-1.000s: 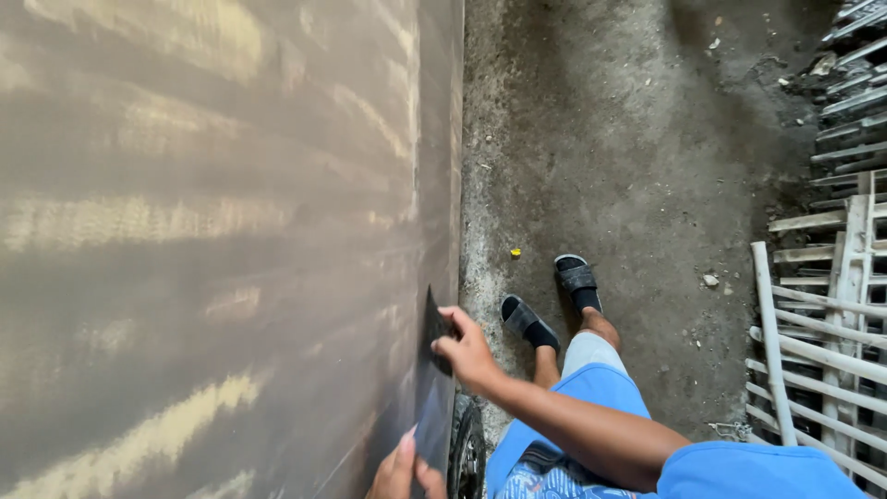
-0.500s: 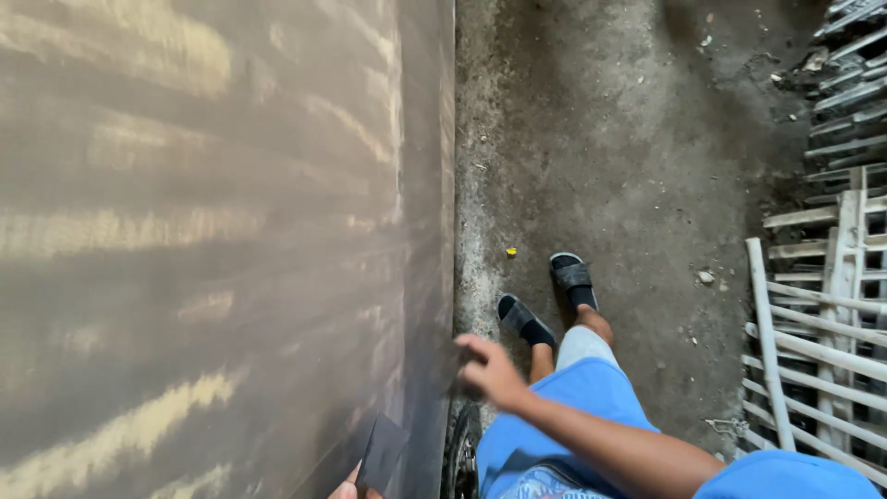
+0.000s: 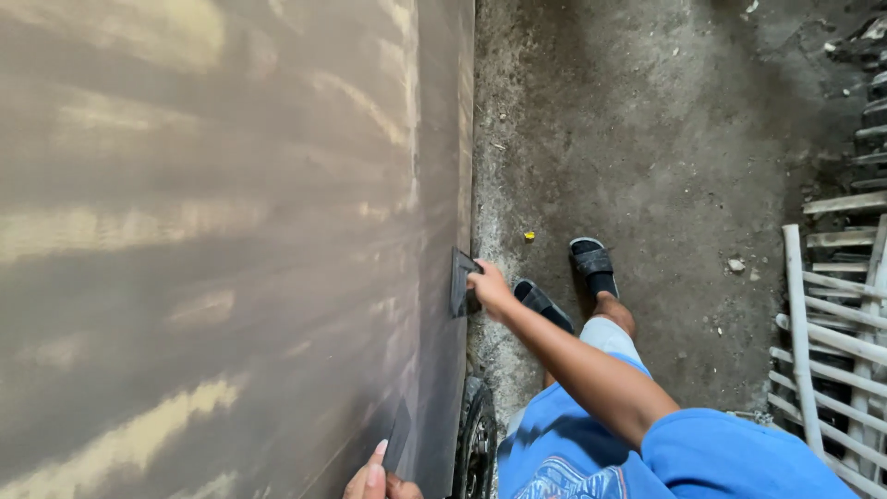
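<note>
Floor: rough grey concrete floor, seen from 12 to 3 o'clock, strewn with small debris.
Panel: large brown, patchily coated flat panel, spread from 7 to 12 o'clock.
Right hand: right hand is closed on a dark flat rectangular scraper, pressed to the panel's edge at centre.
Left hand: left hand, at 6 o'clock, is touching the panel; its grip cannot be told.
Surroundings: black tyre just below; pale wooden slats at 4 o'clock.

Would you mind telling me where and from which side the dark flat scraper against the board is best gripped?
Grip the scraper by its outer edge from the floor side, as the right hand does: its flat face lies against the board, so probably only that edge is free.
</note>
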